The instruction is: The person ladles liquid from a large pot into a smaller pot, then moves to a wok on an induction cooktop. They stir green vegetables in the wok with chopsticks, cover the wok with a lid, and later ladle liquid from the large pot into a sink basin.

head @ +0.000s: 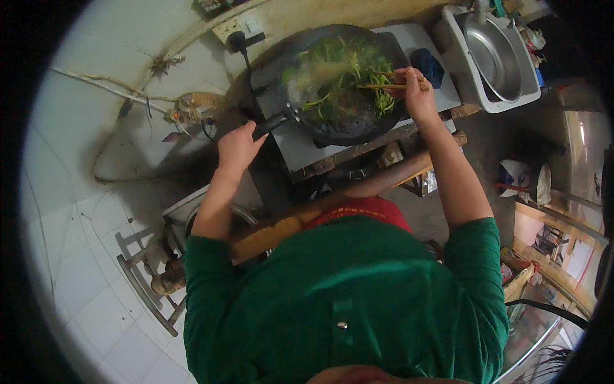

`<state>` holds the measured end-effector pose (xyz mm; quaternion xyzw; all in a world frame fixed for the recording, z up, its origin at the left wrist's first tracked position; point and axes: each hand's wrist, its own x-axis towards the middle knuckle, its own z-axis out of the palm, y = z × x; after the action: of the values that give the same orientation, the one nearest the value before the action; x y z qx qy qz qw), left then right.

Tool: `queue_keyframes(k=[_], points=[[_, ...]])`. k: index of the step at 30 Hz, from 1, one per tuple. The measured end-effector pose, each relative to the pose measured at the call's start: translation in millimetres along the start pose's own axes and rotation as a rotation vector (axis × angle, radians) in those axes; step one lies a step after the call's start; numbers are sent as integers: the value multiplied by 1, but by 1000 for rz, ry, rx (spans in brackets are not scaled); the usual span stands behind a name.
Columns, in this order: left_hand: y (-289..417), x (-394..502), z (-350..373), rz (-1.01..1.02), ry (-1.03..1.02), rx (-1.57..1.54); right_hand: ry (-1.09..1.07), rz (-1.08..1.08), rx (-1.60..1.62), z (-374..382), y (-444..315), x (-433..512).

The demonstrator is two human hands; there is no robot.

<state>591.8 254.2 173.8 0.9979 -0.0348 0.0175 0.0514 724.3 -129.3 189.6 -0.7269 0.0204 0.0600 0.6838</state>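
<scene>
A dark wok (331, 137) holds leafy green vegetables (355, 60) in steaming liquid. My left hand (240, 144) is closed around the wok's black handle (271, 125), at the wok's lower left. At the right rim, my right hand (418, 91) grips a pair of wooden chopsticks (381, 87), whose tips reach among the greens. Steam blurs part of the wok's inside. What heats the wok is hidden beneath it.
A white sink with a metal basin (496, 55) stands at the upper right. A dark blue cloth (427, 67) lies beside the wok. A plug with a cord (236, 42) sits in the wall socket behind the wok.
</scene>
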Motion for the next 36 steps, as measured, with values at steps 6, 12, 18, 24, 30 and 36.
queue_keyframes(k=[6,12,18,24,30,36], points=[[2,1,-3,-29,-29,4,160,275,223,-9,0,6],[2,1,0,-48,-42,-14,212,498,444,-14,15,2],[-3,0,7,-9,-1,-11,343,542,687,-23,28,-1],[-4,2,6,17,13,-7,407,409,595,-50,25,2],[0,2,0,-24,-40,23,365,185,275,-73,-11,-1],[-1,1,-2,-25,-30,-20,160,-342,-277,-43,-60,-45]])
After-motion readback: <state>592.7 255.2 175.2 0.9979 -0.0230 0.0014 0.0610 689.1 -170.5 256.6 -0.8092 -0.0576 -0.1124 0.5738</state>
